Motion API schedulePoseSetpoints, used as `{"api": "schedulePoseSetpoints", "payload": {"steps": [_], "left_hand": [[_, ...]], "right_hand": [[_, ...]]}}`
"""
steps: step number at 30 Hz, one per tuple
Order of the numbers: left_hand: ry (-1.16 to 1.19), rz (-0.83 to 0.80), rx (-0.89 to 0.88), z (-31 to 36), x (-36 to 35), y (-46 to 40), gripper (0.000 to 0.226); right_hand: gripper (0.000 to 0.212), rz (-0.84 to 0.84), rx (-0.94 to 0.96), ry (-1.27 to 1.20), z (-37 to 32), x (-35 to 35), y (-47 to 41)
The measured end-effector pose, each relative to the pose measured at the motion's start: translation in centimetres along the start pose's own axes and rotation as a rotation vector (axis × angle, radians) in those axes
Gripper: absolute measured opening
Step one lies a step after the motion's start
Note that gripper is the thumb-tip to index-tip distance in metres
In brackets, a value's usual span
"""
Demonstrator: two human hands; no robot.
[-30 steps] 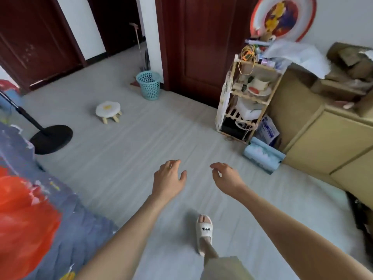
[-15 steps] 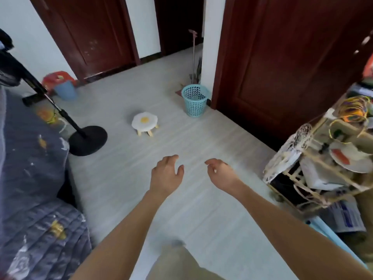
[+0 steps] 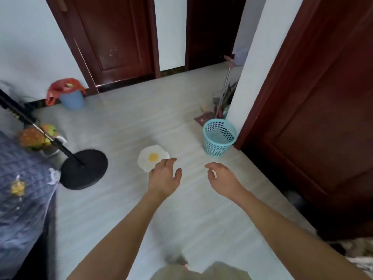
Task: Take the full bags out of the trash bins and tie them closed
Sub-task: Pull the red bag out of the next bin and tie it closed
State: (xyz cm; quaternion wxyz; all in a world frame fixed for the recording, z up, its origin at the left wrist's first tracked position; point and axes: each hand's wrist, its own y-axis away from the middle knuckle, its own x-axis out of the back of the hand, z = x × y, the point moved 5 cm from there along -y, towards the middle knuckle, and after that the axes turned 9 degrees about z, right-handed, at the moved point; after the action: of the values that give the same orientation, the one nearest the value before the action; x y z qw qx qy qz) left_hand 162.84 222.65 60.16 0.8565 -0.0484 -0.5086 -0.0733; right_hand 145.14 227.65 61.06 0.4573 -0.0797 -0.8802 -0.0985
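Note:
A blue trash bin point(image 3: 72, 99) lined with a full red bag point(image 3: 60, 87) stands far left against the wall by a dark door. A turquoise mesh bin point(image 3: 219, 137) stands at the corner of the white wall on the right; I cannot see a bag in it. My left hand point(image 3: 163, 176) and my right hand point(image 3: 223, 177) hover side by side over the floor in the middle, fingers loosely curled, holding nothing. Both are well short of either bin.
A small egg-shaped stool point(image 3: 152, 157) sits just beyond my left hand. A black round stand base point(image 3: 83, 168) with a slanted pole is on the left, beside a bed with a grey quilt point(image 3: 24, 188). A broom point(image 3: 222, 93) leans behind the mesh bin. Dark doors line the right.
The view has swung left and moved forward across the room: the shelf and cabinet left the frame, the blue bin with the red bag came into view, the mesh bin and stool are nearer.

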Motion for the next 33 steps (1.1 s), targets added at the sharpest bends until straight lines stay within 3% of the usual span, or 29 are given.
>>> {"api": "schedulePoseSetpoints", "payload": {"steps": [10, 17, 22, 33], "left_hand": [[0.03, 0.009, 0.031, 1.3, -3.1, -30.7, 0.046], [0.041, 0.096, 0.148, -0.6, -0.4, -48.1, 0.047], [0.056, 0.122, 0.339, -7.7, 1.2, -58.8, 0.047], [0.136, 0.185, 0.511, -23.4, 6.3, -85.2, 0.047]], "right_hand": [[0.032, -0.003, 0.065, -0.016, -0.7, 1.6, -32.6], [0.032, -0.075, 0.169, 0.008, -5.1, 1.9, -53.0], [0.034, -0.239, 0.243, 0.039, -11.7, -2.3, -66.7], [0.036, -0.438, 0.31, 0.082, -28.0, -14.3, -93.4]]}}
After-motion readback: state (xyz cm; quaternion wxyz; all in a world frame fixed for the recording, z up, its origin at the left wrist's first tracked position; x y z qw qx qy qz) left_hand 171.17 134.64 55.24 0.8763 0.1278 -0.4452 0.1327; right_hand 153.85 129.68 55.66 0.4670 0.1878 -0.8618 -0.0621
